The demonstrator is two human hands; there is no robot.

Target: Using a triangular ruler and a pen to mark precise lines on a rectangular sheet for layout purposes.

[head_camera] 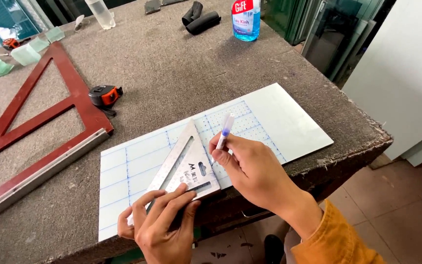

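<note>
Grey felt-covered worktop (172, 68), and at its near edge lies a white panel (289, 117), its left and middle ruled in blue grid lines with dots, the right end bare. Left hand (159, 222) presses a metal triangular square (186, 164) flat on the panel, fingers spread. Right hand (247, 168) has a closed grip on a marker (225, 128), tip apparently at the square's edge. Far edge: a spray bottle (245, 19), about half full of blue liquid. Tape measure (105, 95) sits left of the panel.

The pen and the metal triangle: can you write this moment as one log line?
left hand: pressing metal triangle | right hand: holding pen beside triangle | under them: white gridded sheet on table
</note>
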